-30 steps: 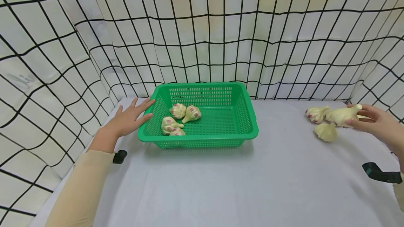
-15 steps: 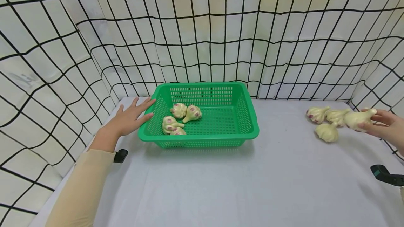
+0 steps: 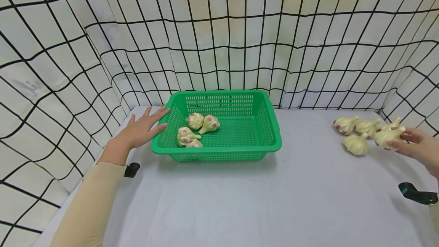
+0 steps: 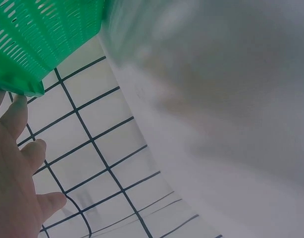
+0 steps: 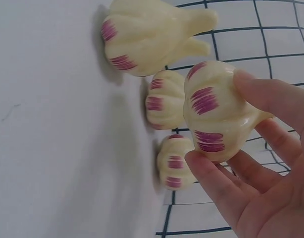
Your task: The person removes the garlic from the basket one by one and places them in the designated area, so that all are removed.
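My right hand [image 3: 416,146] holds a pale garlic bulb [image 5: 211,109] with purple streaks, at the right of the head view. Its thumb and fingers pinch the bulb's sides, and the stem points back toward the palm in the right wrist view. Just behind it another garlic bulb [image 3: 394,124] is partly hidden. A garlic bulb [image 3: 345,124], a second bulb [image 3: 367,127] and a bulb nearer the front [image 3: 356,145] lie to the left. My left hand [image 3: 138,130] has its fingers spread, fingertips touching the left rim of a green plastic basket [image 3: 219,149].
Several garlic bulbs [image 3: 185,135] lie in the basket's left part. White cloth [image 3: 219,201] covers the table. White walls with black netting [image 3: 233,33] rise behind and at both sides. A black wrist camera [image 3: 416,193] juts out below the right hand.
My right hand has carried its garlic bulb rightward, then slightly back left and down, and a bulb behind it now shows. The left hand stays at the basket rim.
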The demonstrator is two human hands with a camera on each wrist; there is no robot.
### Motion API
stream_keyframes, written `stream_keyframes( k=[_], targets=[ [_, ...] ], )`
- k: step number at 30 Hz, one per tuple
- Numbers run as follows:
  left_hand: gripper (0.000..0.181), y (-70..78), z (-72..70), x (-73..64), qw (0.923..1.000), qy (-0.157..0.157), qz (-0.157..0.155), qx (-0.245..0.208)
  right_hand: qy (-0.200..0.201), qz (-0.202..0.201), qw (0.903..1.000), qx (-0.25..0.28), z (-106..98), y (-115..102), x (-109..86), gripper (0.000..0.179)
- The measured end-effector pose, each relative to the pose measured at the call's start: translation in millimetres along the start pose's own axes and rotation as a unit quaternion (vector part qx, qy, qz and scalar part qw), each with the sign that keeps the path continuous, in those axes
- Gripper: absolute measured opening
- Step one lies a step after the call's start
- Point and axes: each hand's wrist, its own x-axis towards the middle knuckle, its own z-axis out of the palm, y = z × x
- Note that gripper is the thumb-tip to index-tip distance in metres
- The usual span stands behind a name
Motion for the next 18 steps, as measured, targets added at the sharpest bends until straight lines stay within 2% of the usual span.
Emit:
stream_keyframes(
  k=[2,10,18],
  targets=[
    [0.069,0.6,0.4,-0.1,1.0,-0.001,0.0,0.0,0.002,-0.01,0.9999,0.0,4,6,2.6,0.086],
    [0.069,3.8,-0.8,-1.2,1.0,0.0,-0.003,0.004,-0.007,-0.004,1.0,-0.001,11,11,3.6,0.083],
    [0.069,3.4,-0.6,-2.0,1.0,-0.001,-0.004,0.004,-0.026,-0.005,0.9996,0.009,12,13,3.4,0.089]
  ],
)
